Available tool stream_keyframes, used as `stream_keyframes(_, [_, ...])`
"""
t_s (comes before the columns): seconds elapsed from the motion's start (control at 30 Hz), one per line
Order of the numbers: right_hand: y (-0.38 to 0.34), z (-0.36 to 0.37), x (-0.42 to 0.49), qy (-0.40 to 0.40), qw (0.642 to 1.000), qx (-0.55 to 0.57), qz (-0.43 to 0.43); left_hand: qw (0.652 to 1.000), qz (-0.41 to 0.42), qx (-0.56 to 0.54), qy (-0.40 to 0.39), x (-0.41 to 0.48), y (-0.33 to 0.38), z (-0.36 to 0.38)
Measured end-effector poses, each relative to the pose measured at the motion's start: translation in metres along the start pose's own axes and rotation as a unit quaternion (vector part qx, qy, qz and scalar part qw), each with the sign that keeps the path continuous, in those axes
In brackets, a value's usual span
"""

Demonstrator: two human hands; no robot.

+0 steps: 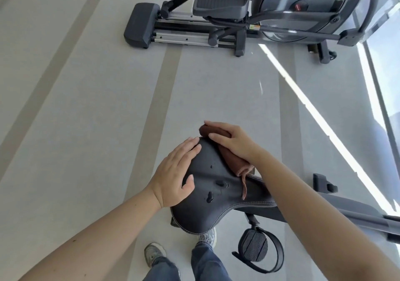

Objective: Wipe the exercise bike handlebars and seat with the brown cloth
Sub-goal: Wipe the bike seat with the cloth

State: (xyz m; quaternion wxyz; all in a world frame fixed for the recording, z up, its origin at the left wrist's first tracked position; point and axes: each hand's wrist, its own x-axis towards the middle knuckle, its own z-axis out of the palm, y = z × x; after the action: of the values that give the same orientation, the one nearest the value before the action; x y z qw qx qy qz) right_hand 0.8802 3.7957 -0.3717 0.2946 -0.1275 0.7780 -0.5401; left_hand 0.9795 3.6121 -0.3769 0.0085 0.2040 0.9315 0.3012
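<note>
You stand over the exercise bike's black seat (pixel 216 205) with both hands on it. Your left hand (pixel 177 172) lies flat on the seat's left side, fingers straight and together, their tips near the far edge. Your right hand (pixel 231 142) presses the rolled brown cloth (pixel 237 165) along the seat's far right edge, thumb and fingers closed around the roll. One end of the cloth pokes past the rim, and a loose corner trails toward the seat's middle. Droplets (pixel 220 183) sit on the uncovered centre, between your hands. Below the seat's near edge are your shoes (pixel 154 253) and the strapped pedal (pixel 253 246). Pale floor (pixel 86 107) lies open to the left and ahead. An elliptical trainer (pixel 216 10) stands well apart at the far end.
</note>
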Motion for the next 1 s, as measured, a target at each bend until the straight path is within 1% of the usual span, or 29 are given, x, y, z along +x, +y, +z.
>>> stream_keyframes(0.1, [0.007,-0.013,-0.026,-0.021,1.000,-0.021,0.000,1.000,0.001,0.000,0.001,0.000,0.000,0.000])
stream_keyframes(0.2, [0.021,-0.035,-0.072,-0.077,0.990,-0.118,0.003,1.000,-0.002,-0.001,-0.004,-0.001,0.001,0.001])
stream_keyframes(0.27, [0.026,-0.049,-0.096,-0.097,0.981,-0.164,0.027,1.000,-0.001,-0.003,-0.007,-0.001,0.001,0.001])
stream_keyframes(0.4, [0.020,-0.049,-0.088,-0.076,0.987,-0.122,0.072,1.000,-0.004,-0.008,-0.012,-0.001,0.002,0.000])
stream_keyframes(0.5, [0.009,-0.033,-0.066,-0.054,0.992,-0.088,0.077,1.000,-0.001,-0.010,-0.012,-0.001,0.001,0.000])
stream_keyframes(0.57, [0.008,-0.033,-0.067,-0.051,0.991,-0.090,0.091,1.000,0.002,-0.010,-0.006,0.000,0.001,0.001])
stream_keyframes(0.67, [0.017,-0.046,-0.092,-0.039,0.985,-0.098,0.138,1.000,0.002,-0.015,0.001,-0.001,0.001,0.002])
stream_keyframes(0.73, [0.028,-0.051,-0.115,0.016,0.983,-0.062,0.172,1.000,-0.002,-0.029,0.005,-0.002,0.001,0.004])
stream_keyframes(0.77, [0.033,-0.049,-0.125,0.060,0.981,-0.036,0.180,0.999,-0.004,-0.040,0.008,-0.003,0.000,0.004])
stream_keyframes(0.83, [0.039,-0.033,-0.137,0.187,0.968,0.017,0.167,0.998,-0.006,-0.061,0.016,-0.003,-0.001,0.005])
stream_keyframes(0.87, [0.041,-0.020,-0.140,0.264,0.952,0.036,0.151,0.997,-0.005,-0.071,0.018,-0.002,-0.002,0.006])
stream_keyframes(0.9, [0.042,-0.007,-0.141,0.343,0.928,0.049,0.137,0.997,-0.002,-0.079,0.019,-0.002,-0.003,0.006])
stream_keyframes(0.93, [0.042,0.008,-0.141,0.420,0.895,0.063,0.132,0.996,0.001,-0.085,0.020,-0.002,-0.003,0.006])
stream_keyframes(1.0, [0.038,0.039,-0.137,0.552,0.814,0.108,0.147,0.995,0.009,-0.092,0.024,-0.002,-0.004,0.006])
